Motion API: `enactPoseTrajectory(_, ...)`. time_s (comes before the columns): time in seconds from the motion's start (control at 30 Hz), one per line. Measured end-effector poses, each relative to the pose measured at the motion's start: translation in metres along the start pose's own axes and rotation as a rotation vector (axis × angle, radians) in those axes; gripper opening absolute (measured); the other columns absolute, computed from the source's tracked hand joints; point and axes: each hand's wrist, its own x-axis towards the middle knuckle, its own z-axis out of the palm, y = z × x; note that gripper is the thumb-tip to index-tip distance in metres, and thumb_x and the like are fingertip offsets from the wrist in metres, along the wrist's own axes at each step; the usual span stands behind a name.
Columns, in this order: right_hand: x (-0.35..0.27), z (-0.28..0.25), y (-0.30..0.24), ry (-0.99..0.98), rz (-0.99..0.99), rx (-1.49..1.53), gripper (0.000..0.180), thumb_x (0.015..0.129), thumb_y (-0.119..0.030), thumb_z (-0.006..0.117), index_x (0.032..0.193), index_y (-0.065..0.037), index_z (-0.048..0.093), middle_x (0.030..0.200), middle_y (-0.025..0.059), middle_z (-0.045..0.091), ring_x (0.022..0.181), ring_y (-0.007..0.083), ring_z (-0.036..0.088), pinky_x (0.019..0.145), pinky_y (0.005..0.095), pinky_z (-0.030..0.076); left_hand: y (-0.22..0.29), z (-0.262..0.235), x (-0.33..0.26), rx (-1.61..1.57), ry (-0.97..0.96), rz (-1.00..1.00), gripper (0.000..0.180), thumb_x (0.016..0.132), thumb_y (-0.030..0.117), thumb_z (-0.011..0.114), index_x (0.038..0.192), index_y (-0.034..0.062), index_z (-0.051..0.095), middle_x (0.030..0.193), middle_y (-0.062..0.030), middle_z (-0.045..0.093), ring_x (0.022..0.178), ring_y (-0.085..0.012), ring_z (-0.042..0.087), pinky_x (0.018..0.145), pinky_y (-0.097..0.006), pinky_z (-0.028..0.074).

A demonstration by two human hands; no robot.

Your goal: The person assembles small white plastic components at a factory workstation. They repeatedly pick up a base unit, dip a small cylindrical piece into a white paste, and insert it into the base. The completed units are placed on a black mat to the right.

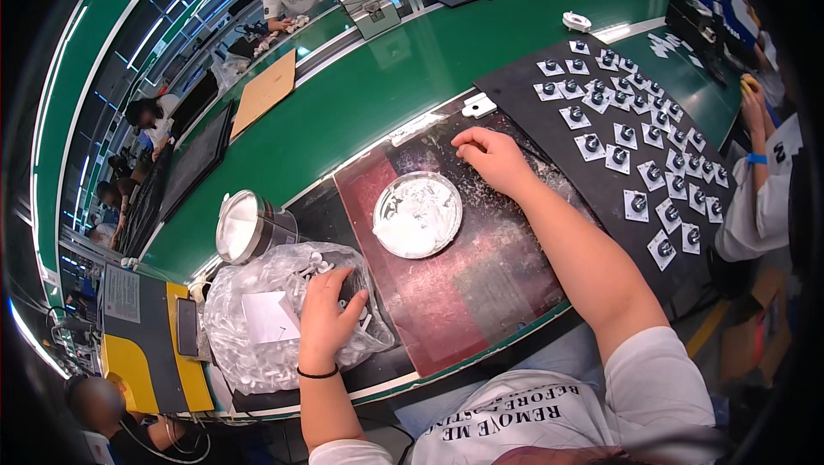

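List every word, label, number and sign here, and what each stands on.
Wearer's own white fabric shirt: large dark lettering, not copied.
Grey rectangular label on yellow and grey casing: too small to read.
Two other people's white shirts: dark marks, too small to read.

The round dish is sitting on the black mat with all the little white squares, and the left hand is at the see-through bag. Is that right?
Not quite: the round dish isn't on the black mat with the little white squares. The head view shows it on the reddish board. The left hand is at the see-through bag, as you said.
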Motion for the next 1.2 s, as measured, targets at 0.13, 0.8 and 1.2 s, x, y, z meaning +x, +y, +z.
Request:
enactPoseTrajectory(0.13, 0.0005, -0.0005, 0.0017, 0.001, -0.006, 0.003, 0.021, 0.085, -0.011, 0.055, 0.101, -0.001, 0.063, 0.087, 0.0072, 0.066, 0.082, 0.0118, 0.061, 0.075, 0.0255, 0.047, 0.0011, -0.0002, 0.0005, -0.005, -0.005, -0.002, 0.041, 0.076, 0.019, 0.068, 0.111, -0.0001, 0.058, 0.109, -0.0176, 0.059, 0.105, -0.0344, 0.051, 0.092, -0.041, 0.04)
enactPoseTrajectory(0.8, 0.0004, 0.0024, 0.0032, 0.031, -0.015, 0.05, 0.021, 0.082, -0.014, 0.058, 0.098, -0.003, 0.065, 0.081, 0.0078, 0.065, 0.073, 0.014, 0.059, 0.07, 0.0279, 0.047, 0.0041, -0.0022, -0.001, 0.002, 0.008, -0.001, 0.042, 0.076, 0.02, 0.068, 0.111, -0.0004, 0.058, 0.109, -0.0183, 0.059, 0.106, -0.0352, 0.05, 0.093, -0.041, 0.04)
enactPoseTrajectory(1.2, 0.0015, 0.0035, 0.0071, 0.028, -0.018, 0.078, 0.021, 0.082, -0.013, 0.058, 0.098, -0.003, 0.065, 0.081, 0.0077, 0.065, 0.073, 0.0137, 0.059, 0.07, 0.0277, 0.047, 0.002, -0.0008, -0.0015, 0.007, 0.015, 0.014, 0.042, 0.076, 0.02, 0.068, 0.111, 0.0, 0.059, 0.109, -0.0179, 0.059, 0.105, -0.0349, 0.051, 0.092, -0.041, 0.04)
